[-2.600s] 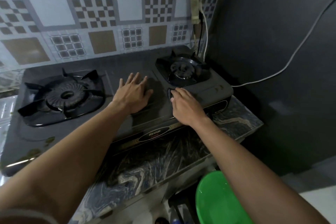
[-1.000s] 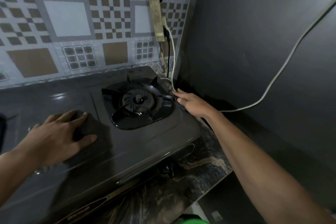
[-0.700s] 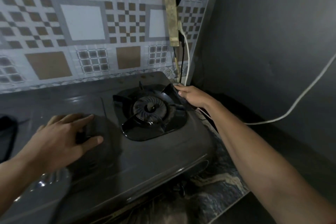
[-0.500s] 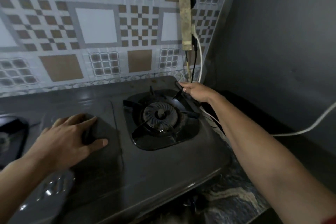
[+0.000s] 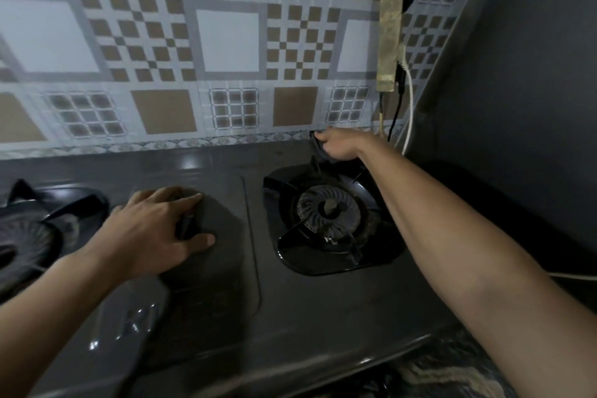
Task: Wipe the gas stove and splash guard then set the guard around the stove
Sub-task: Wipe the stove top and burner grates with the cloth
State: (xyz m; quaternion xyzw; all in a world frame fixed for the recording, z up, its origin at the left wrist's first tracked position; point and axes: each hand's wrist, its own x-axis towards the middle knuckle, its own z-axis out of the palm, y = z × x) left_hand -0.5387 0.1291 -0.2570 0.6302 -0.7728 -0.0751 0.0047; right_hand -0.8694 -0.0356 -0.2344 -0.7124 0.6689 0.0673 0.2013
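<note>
1. Head view: the gas stove (image 5: 323, 317) is seen set against the tiled wall (image 5: 226, 42), on a marbled counter (image 5: 452, 371).
2. The left hand (image 5: 155, 229) is laid flat, fingers spread, on the centre panel between the left burner (image 5: 22, 236) and the right burner (image 5: 329, 213).
3. The right hand (image 5: 339, 147) is held at the stove's rear right corner, fingers curled on what seems a dark cloth (image 5: 316, 147); it is dim there.
4. A power strip (image 5: 391, 42) is seen hanging on the wall above.

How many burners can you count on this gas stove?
2. The right burner lies right of the picture's centre; the left burner is partly cut off at the picture's left edge. Any beyond that edge would be hidden.
</note>
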